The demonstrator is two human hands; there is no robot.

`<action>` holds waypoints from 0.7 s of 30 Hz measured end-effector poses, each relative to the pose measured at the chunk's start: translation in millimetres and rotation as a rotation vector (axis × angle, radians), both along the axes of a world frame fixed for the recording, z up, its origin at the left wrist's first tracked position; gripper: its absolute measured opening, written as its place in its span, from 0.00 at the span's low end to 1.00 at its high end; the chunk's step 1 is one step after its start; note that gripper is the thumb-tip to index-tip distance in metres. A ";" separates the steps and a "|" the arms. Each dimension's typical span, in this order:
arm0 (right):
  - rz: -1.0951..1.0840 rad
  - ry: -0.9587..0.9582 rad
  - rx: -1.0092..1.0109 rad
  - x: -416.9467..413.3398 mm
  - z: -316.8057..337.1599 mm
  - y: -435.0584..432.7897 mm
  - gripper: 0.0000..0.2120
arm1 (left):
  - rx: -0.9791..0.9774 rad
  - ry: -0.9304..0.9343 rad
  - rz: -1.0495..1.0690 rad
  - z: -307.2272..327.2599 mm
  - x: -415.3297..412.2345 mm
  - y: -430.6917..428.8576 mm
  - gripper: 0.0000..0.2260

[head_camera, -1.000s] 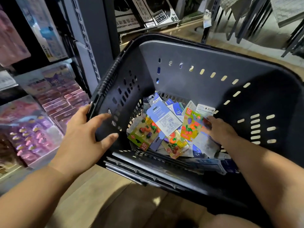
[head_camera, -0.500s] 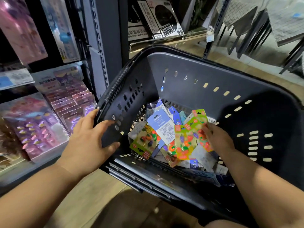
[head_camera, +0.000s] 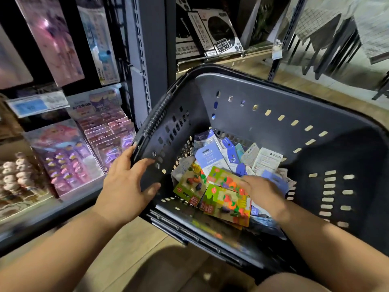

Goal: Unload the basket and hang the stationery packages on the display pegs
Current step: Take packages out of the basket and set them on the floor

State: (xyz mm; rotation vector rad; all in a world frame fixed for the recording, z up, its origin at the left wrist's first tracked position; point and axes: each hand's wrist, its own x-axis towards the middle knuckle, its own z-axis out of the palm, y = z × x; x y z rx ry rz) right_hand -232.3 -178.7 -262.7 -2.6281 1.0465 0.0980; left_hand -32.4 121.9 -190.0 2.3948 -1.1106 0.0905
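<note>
floor: pale wood planks, showing under both forearms and past the basket on the right.
left hand: grips the near-left corner of the basket. Thumb is inside the wall and fingers are curled over the rim, just below the ribbed handle.
right hand: down inside the basket, lying on the green packages. Motion blur, so cannot tell whether its fingers pinch one or only rest on top.
green packages: three visible, with small fruit shapes under clear blisters. They overlap at the near side of the basket bottom, one just left of the other two.
blue and white packages: loose heap behind the green ones, toward the far wall, some showing printed backs.
basket: dark grey plastic with slotted walls, open top tipped toward the camera. All the stock in view is still inside it.
pink packs: stand in rows in a clear tray on the lower shelf left of the basket, near the left hand.
hanging cards: large blister cards higher up on the left display, blurred.
black boxes: upright on the far shelf behind the basket.
chairs: dark legs, far right background.
</note>
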 end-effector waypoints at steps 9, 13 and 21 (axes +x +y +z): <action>-0.117 -0.175 0.559 11.5 11.6 -3.9 0.14 | -0.002 0.007 -0.020 -3.1 4.8 -1.4 0.26; -0.004 0.156 0.305 14.2 -5.9 8.1 0.11 | 0.000 0.010 -0.020 -2.8 4.4 -0.8 0.26; -0.083 0.094 0.479 16.8 -12.9 21.2 0.21 | 0.008 0.009 -0.016 -1.1 3.3 -0.8 0.26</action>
